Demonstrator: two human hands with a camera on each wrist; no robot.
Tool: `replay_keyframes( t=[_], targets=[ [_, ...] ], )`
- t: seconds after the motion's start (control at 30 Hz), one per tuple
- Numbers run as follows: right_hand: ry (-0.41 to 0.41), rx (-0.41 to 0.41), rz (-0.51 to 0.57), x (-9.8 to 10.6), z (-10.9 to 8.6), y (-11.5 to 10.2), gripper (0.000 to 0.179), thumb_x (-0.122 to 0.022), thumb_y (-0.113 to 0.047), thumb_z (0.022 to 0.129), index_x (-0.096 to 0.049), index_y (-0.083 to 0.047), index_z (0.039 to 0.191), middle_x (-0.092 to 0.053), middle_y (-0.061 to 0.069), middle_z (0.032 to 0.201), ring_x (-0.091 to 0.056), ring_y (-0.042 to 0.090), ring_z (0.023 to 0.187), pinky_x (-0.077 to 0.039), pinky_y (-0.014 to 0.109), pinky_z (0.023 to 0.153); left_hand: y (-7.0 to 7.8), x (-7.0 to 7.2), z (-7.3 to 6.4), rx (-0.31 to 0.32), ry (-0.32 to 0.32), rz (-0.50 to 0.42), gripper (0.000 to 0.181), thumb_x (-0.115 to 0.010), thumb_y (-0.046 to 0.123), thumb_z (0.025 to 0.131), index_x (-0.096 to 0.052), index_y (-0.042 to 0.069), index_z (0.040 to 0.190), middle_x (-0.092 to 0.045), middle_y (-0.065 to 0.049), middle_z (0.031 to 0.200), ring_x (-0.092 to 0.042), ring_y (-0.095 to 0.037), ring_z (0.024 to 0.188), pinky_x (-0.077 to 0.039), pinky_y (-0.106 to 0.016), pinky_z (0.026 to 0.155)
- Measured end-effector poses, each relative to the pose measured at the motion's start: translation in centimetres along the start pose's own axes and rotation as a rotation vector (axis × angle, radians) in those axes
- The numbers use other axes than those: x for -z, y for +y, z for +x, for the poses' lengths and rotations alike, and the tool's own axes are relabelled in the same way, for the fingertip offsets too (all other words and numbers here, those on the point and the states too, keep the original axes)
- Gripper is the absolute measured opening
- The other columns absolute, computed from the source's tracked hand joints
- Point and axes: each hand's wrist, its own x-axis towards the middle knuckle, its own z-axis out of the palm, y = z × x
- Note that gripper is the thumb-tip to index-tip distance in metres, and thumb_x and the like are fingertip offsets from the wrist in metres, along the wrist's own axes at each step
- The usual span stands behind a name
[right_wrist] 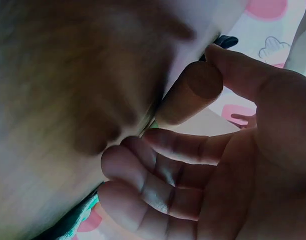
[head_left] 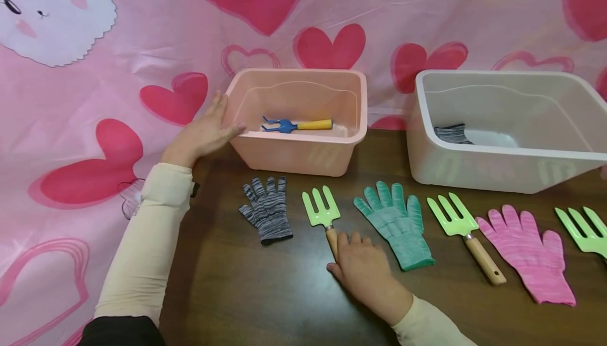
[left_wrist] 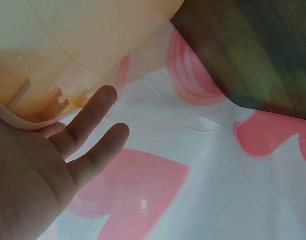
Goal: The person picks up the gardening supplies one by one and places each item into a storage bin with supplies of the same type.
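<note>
My left hand (head_left: 201, 132) rests at the left end of a pink plastic bin (head_left: 299, 154), fingers extended along its outer side and thumb over the front corner of the rim. Inside that bin lies a small hand rake (head_left: 299, 125) with blue prongs and a yellow handle. On the table, my right hand (head_left: 364, 272) pinches the wooden handle of a light green hand fork (head_left: 324, 210) between thumb and fingers; the handle's rounded end (right_wrist: 205, 80) shows in the right wrist view. To the fork's left lies a grey striped glove (head_left: 269, 211), to its right a green glove (head_left: 397, 226).
A white bin (head_left: 479, 169) stands at the back right with a grey striped glove (head_left: 452, 134) inside. Further right on the dark wooden table (head_left: 237, 298) lie another green hand fork (head_left: 467, 235), a pink glove (head_left: 531, 254) and a partly cut-off fork (head_left: 585, 235). A pink heart-print cloth hangs behind.
</note>
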Motion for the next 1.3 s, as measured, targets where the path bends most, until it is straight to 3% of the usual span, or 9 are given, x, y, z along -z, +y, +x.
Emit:
replay_keyframes(
  t=[0.13,0.43,0.6,0.9,1.3],
  targets=[
    [0.036,0.002,-0.002,-0.2,-0.1,0.2,0.056,-0.086,-0.048,0.076,-0.049,-0.006,0.081,-0.043,0.006,0.063,-0.048,0.022,0.049,-0.041,0.036,0.039,-0.1,-0.1,0.0,-0.018,0.017,0.006,0.105,-0.034,0.078,0.092,0.009,0.012,0.161,0.013,-0.010,0.168,0.002,-0.035,0.153,-0.019,-0.062,0.116],
    [0.095,-0.001,0.006,-0.3,0.1,1.1,0.046,-0.090,-0.029,0.074,-0.050,-0.005,0.076,-0.047,0.006,0.058,-0.051,0.021,0.044,-0.043,0.036,0.037,-0.1,-0.1,-0.2,-0.037,0.040,0.001,0.105,-0.033,0.078,0.093,0.008,0.010,0.161,0.011,-0.012,0.168,0.004,-0.032,0.153,-0.016,-0.058,0.118],
    [0.056,-0.001,0.058,0.1,0.3,1.7,0.040,-0.089,-0.019,0.076,-0.051,-0.005,0.074,-0.046,0.004,0.057,-0.053,0.021,0.045,-0.046,0.036,0.038,-0.2,-0.1,-0.2,-0.057,0.045,-0.008,0.104,-0.033,0.077,0.094,0.005,0.006,0.161,0.010,-0.014,0.168,0.008,-0.029,0.153,-0.012,-0.056,0.120],
    [0.020,-0.007,0.149,0.6,0.6,2.7,0.031,-0.084,-0.016,0.081,-0.056,-0.004,0.076,-0.048,0.006,0.061,-0.055,0.024,0.050,-0.047,0.039,0.041,-0.3,-0.3,-0.1,-0.049,0.051,-0.021,0.104,-0.035,0.076,0.094,0.005,0.007,0.161,0.008,-0.014,0.168,0.006,-0.030,0.153,-0.013,-0.057,0.119],
    [0.045,-0.032,0.274,0.9,1.0,4.2,0.029,-0.079,-0.015,0.085,-0.051,-0.011,0.077,-0.046,0.000,0.063,-0.051,0.021,0.053,-0.044,0.040,0.044,-0.2,-0.4,-0.2,-0.047,0.058,-0.019,0.103,-0.035,0.075,0.094,0.005,0.007,0.161,0.007,-0.014,0.168,0.004,-0.031,0.153,-0.014,-0.059,0.119]
  ],
)
